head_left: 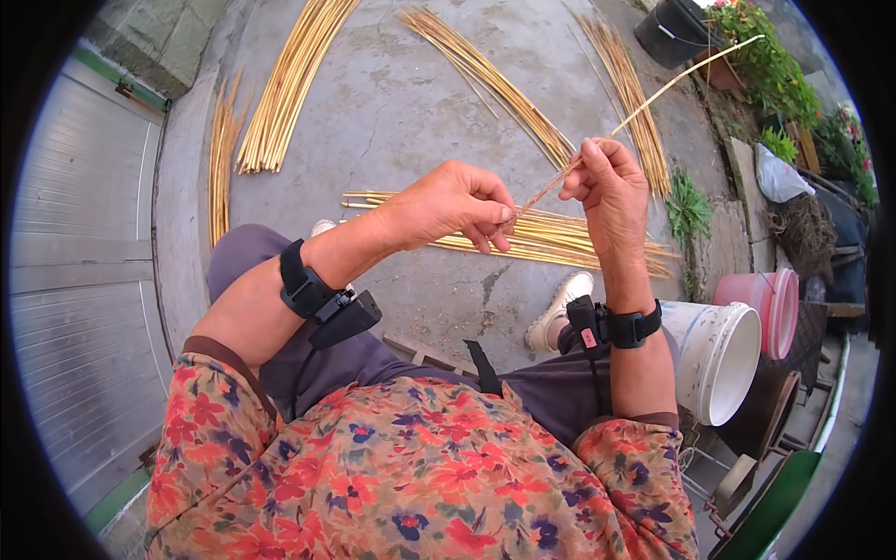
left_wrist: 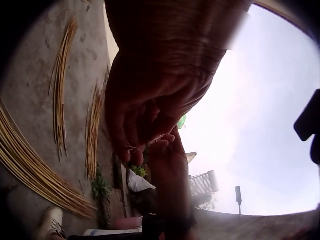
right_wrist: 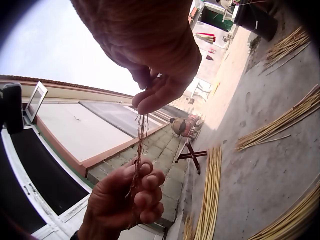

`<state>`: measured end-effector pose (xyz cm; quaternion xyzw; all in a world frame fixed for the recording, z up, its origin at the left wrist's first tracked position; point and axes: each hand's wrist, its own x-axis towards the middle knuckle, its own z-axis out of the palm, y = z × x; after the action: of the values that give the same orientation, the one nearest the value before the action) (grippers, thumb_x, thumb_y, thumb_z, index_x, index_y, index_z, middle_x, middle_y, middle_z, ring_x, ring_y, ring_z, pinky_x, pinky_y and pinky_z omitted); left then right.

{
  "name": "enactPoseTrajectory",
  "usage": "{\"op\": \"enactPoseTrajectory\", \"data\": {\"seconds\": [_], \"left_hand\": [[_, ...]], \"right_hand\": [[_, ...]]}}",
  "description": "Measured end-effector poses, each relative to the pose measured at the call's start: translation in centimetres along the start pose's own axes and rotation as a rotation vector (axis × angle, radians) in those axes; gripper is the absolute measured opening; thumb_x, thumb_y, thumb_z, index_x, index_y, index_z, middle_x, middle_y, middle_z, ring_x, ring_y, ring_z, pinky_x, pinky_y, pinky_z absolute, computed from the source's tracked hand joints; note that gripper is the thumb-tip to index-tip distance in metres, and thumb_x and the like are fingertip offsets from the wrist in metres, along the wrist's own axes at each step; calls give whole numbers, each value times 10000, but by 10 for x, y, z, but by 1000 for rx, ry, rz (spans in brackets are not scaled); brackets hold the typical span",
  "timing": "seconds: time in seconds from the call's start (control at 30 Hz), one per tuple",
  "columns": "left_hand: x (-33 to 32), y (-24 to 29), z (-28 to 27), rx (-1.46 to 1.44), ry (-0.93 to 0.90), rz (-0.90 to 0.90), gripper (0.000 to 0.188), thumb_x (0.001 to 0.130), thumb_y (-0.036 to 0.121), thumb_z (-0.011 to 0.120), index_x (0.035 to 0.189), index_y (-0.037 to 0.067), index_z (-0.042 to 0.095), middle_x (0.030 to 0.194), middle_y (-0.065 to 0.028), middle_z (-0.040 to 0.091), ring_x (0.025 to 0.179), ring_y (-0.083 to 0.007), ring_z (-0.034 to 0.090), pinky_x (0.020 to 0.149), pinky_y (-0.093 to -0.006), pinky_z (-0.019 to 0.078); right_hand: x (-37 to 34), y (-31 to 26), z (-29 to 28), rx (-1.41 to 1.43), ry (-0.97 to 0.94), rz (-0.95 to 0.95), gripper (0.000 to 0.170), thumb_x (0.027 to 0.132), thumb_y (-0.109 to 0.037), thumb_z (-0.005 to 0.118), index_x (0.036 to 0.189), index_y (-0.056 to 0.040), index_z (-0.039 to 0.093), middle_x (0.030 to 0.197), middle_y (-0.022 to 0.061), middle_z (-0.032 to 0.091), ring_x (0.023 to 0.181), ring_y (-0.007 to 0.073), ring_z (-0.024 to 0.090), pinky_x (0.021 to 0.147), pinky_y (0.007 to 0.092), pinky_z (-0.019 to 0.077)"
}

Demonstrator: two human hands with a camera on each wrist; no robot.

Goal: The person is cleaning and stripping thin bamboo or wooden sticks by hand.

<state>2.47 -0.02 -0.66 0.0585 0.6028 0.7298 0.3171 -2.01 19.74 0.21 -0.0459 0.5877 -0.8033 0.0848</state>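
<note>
A long, thin straw-coloured stalk slants up to the right across the head view. Its reddish-brown frayed, stringy end stretches between the two hands. My left hand pinches the tip of that stringy end, fingers curled in. Farther up, my right hand pinches the stalk between thumb and fingers, where the fibres meet the smooth stem. In the right wrist view the left hand's fingers wrap round the lower fibres. Both hands are held in the air, above a bundle of stalks on the ground.
More stalk bundles lie on the concrete: a thick one, a narrow one, a slanting one and another. White and pink buckets stand at the right. A black bucket and potted plants stand beyond.
</note>
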Motion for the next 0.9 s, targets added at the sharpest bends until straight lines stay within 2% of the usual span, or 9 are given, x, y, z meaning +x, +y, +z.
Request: {"op": "enactPoseTrajectory", "data": {"seconds": [0.23, 0.37, 0.43, 0.53, 0.57, 0.63, 0.7, 0.83, 0.9], "left_hand": [[4, -5, -2, 35, 31, -25, 113, 789, 73, 486, 822, -11, 555, 782, -97, 596, 711, -177, 632, 587, -251, 520], [6, -6, -4, -39, 126, -98, 103, 771, 73, 479, 790, -2, 548, 761, -99, 594, 694, -182, 633, 576, -256, 519], [8, -11, -7, -91, 172, -120, 102, 770, 74, 477, 783, 1, 547, 754, -102, 595, 684, -184, 633, 571, -258, 519], [7, -22, -15, -84, 161, -188, 111, 786, 109, 515, 782, 7, 559, 746, -90, 600, 710, -172, 627, 608, -256, 510], [7, -22, -13, 20, 93, -139, 134, 797, 137, 535, 790, 7, 571, 744, -78, 601, 722, -153, 614, 630, -247, 496], [7, -22, -13, 119, 23, -98, 160, 807, 165, 554, 798, 8, 582, 742, -65, 602, 733, -134, 602, 653, -239, 482], [7, -18, -15, 547, -62, -52, 199, 809, 201, 593, 823, 2, 599, 740, -40, 600, 737, -92, 562, 678, -223, 448], [5, -7, -12, 526, -31, 77, 167, 806, 160, 600, 837, -5, 602, 748, -34, 599, 715, -74, 539, 667, -220, 440], [6, -5, -9, 243, 25, 172, 136, 797, 115, 605, 857, -8, 595, 764, -34, 602, 732, -74, 545, 673, -217, 445]], "right_hand": [[-3, 1, 5, -10, -39, -30, 99, 834, -114, 560, 843, -17, 540, 695, 68, 575, 535, 115, 570, 485, 230, 499], [-6, 2, 9, -30, -19, -69, 98, 833, -111, 559, 845, -16, 538, 697, 69, 577, 531, 118, 569, 485, 230, 499], [-5, 1, 8, 45, 5, -163, 108, 833, -119, 562, 843, -14, 537, 695, 70, 577, 526, 115, 567, 471, 226, 493], [-2, -17, 3, -7, 55, -220, 121, 834, -134, 566, 838, -17, 538, 668, 62, 572, 514, 106, 560, 453, 221, 482], [-3, -18, 1, -5, 64, -231, 121, 834, -134, 566, 838, -17, 538, 668, 62, 572, 514, 106, 560, 453, 221, 482], [-6, -16, 1, -23, 29, -126, 125, 834, -145, 569, 835, -23, 539, 633, 51, 563, 502, 97, 554, 442, 216, 476], [-5, -14, -1, -16, 25, -94, 118, 834, -144, 569, 822, -30, 541, 612, 43, 556, 486, 94, 548, 434, 211, 472], [-3, -9, -6, -2, 23, -39, 126, 829, -146, 575, 792, -31, 538, 605, 41, 551, 470, 92, 540, 418, 205, 462], [-3, -7, -5, -6, 38, -12, 131, 828, -147, 578, 783, -32, 535, 602, 39, 548, 465, 91, 537, 414, 205, 460]]}}
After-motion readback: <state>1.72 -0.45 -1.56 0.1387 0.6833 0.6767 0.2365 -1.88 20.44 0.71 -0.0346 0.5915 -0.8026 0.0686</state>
